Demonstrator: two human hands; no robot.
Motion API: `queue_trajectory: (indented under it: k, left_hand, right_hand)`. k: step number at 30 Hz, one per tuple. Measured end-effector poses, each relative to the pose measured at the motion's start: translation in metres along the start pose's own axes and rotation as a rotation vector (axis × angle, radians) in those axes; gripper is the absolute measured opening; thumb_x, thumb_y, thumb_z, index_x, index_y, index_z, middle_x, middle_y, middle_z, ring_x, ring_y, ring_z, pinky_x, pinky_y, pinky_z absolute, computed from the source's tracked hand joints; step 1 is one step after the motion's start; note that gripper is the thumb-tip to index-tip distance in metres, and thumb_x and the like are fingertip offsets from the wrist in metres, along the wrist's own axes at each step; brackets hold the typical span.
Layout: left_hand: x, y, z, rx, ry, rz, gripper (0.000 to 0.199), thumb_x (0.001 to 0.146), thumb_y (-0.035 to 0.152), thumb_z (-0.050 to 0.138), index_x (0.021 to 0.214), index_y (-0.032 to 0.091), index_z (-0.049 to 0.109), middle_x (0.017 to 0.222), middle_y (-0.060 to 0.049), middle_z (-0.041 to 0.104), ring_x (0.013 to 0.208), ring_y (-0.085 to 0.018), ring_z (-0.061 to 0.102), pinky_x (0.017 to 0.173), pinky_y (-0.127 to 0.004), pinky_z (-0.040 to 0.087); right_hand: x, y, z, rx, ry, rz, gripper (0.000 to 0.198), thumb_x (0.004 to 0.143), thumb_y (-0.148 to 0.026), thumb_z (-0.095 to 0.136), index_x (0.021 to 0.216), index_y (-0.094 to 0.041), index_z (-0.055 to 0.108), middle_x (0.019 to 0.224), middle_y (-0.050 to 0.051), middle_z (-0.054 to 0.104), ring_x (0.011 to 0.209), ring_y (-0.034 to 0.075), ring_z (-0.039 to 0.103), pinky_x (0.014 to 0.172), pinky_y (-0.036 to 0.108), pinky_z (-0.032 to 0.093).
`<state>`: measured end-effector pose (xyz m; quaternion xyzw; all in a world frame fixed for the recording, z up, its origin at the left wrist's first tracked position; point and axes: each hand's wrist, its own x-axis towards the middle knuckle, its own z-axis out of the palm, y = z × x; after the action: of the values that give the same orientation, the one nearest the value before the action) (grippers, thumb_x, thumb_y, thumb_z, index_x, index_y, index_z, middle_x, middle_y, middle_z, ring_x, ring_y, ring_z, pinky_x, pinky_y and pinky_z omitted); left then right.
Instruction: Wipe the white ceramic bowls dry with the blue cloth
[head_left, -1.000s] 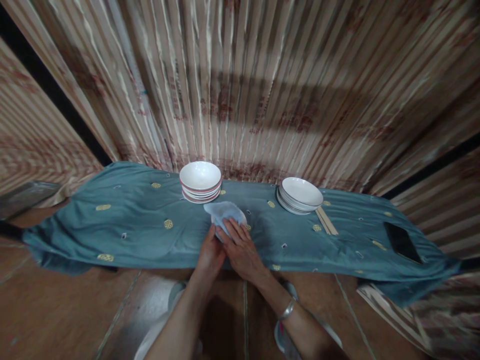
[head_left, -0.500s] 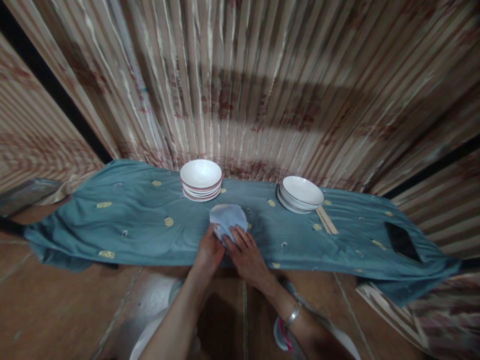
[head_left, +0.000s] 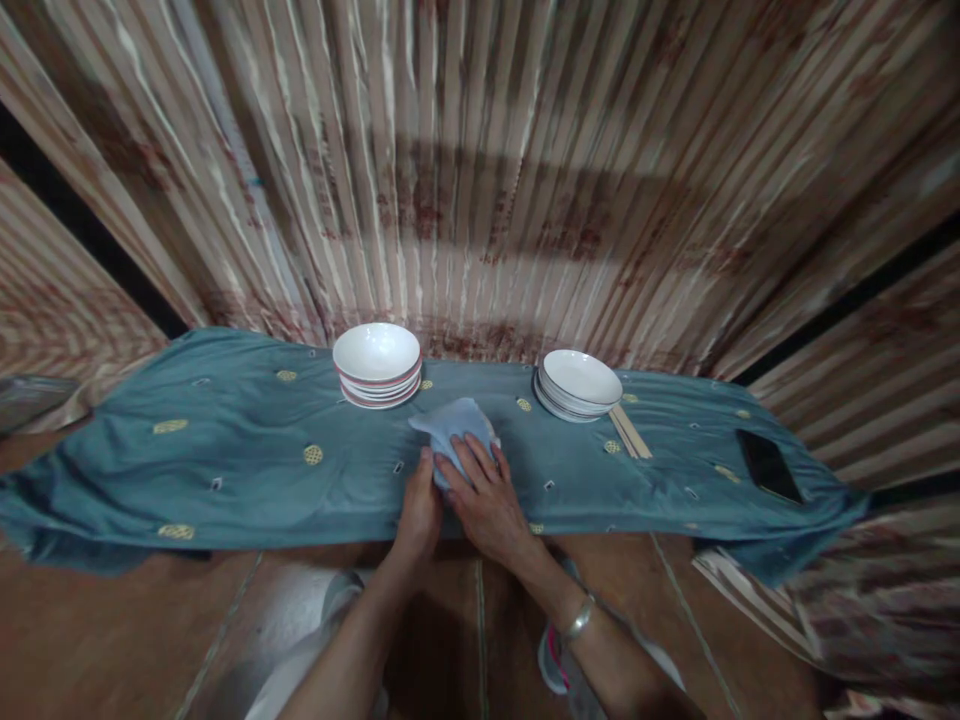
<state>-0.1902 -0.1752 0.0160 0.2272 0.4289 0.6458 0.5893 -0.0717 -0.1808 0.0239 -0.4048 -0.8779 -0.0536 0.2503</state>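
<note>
Two stacks of white dishes stand near the back of the teal-covered table (head_left: 255, 480), each topped by an upright bowl: a red-rimmed stack (head_left: 377, 368) leftward, a dark-rimmed stack (head_left: 579, 384) rightward. Nearer you, between them, is a pale blue cloth (head_left: 452, 420). Your right hand (head_left: 487, 505) presses it, fingers slightly spread; your left hand (head_left: 420, 508) meets its left edge, fingers hidden, grip unclear.

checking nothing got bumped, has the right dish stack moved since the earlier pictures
No: the right dish stack sits just right of the same yellow tablecloth print as before; both merely shifted left together in view.
</note>
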Motion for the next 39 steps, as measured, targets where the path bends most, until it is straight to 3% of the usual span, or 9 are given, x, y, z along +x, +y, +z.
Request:
queue_trajectory:
  k: [5, 11, 16, 22, 28, 31, 34, 39]
  left_hand:
    - [-0.003, 0.0, 0.001, 0.239, -0.036, 0.051, 0.052, 0.069, 0.063, 0.064, 0.081, 0.012, 0.073, 0.077, -0.007, 0.072, 0.084, -0.024, 0.064, 0.085, -0.036, 0.047]
    - [-0.003, 0.001, 0.005, 0.29, -0.063, 0.075, 0.043, 0.06, 0.057, 0.073, 0.068, 0.015, 0.072, 0.066, -0.003, 0.068, 0.065, -0.017, 0.058, 0.07, -0.031, 0.046]
    - [0.003, -0.007, -0.001, 0.283, -0.067, 0.103, 0.04, 0.062, 0.055, 0.072, 0.058, 0.016, 0.067, 0.058, -0.001, 0.063, 0.059, -0.014, 0.054, 0.063, -0.027, 0.043]
    - [0.001, -0.002, 0.002, 0.188, -0.023, 0.058, 0.041, 0.06, 0.055, 0.074, 0.059, 0.014, 0.066, 0.059, -0.003, 0.065, 0.061, -0.016, 0.059, 0.065, -0.028, 0.044]
    - [-0.002, 0.012, 0.01, -0.067, -0.011, -0.023, 0.039, 0.056, 0.051, 0.078, 0.063, 0.015, 0.066, 0.062, -0.003, 0.068, 0.072, -0.02, 0.066, 0.071, -0.03, 0.048]
    - [0.001, 0.017, 0.013, -0.134, -0.01, -0.012, 0.037, 0.058, 0.048, 0.078, 0.067, 0.015, 0.067, 0.066, -0.004, 0.069, 0.078, -0.021, 0.067, 0.075, -0.031, 0.05]
    - [0.002, 0.019, 0.016, -0.147, -0.005, 0.033, 0.036, 0.06, 0.048, 0.077, 0.07, 0.015, 0.067, 0.068, -0.003, 0.069, 0.078, -0.02, 0.067, 0.077, -0.032, 0.05]
    - [0.003, 0.016, 0.016, 0.043, 0.02, 0.119, 0.037, 0.066, 0.051, 0.072, 0.07, 0.015, 0.067, 0.067, -0.002, 0.068, 0.075, -0.018, 0.064, 0.072, -0.028, 0.048]
  right_hand:
    - [0.009, 0.011, -0.012, 0.045, 0.059, 0.103, 0.047, 0.095, -0.023, 0.041, 0.142, -0.021, 0.041, 0.152, 0.01, 0.036, 0.144, 0.024, 0.02, 0.115, 0.049, 0.018]
    - [0.013, 0.027, -0.012, 0.28, 0.141, 0.264, 0.047, 0.099, -0.031, 0.031, 0.144, -0.021, 0.037, 0.152, 0.009, 0.035, 0.144, 0.02, 0.022, 0.116, 0.047, 0.02]
    - [0.015, 0.045, -0.002, 0.65, 0.218, 0.423, 0.049, 0.098, -0.04, 0.031, 0.142, -0.022, 0.041, 0.15, 0.007, 0.039, 0.141, 0.017, 0.03, 0.118, 0.043, 0.021]
    - [0.016, 0.064, 0.025, 1.185, 0.308, 0.754, 0.048, 0.089, -0.051, 0.045, 0.127, -0.024, 0.058, 0.138, 0.005, 0.055, 0.132, 0.02, 0.044, 0.116, 0.04, 0.025]
    - [0.021, 0.049, 0.036, 1.617, 0.394, 0.935, 0.036, 0.083, -0.047, 0.055, 0.107, -0.022, 0.067, 0.103, 0.003, 0.073, 0.114, 0.02, 0.06, 0.103, 0.039, 0.043]
    - [0.024, 0.036, 0.036, 1.78, 0.418, 1.119, 0.031, 0.086, -0.042, 0.052, 0.106, -0.023, 0.065, 0.094, 0.001, 0.073, 0.103, 0.02, 0.065, 0.094, 0.039, 0.051]
    - [0.027, 0.023, 0.038, 1.963, 0.342, 1.308, 0.028, 0.093, -0.039, 0.042, 0.105, -0.025, 0.063, 0.09, 0.0, 0.074, 0.093, 0.019, 0.068, 0.085, 0.04, 0.055]
    - [0.025, 0.006, 0.038, 2.231, 0.177, 1.372, 0.032, 0.096, -0.035, 0.034, 0.102, -0.022, 0.063, 0.085, 0.001, 0.074, 0.081, 0.019, 0.069, 0.079, 0.04, 0.057]
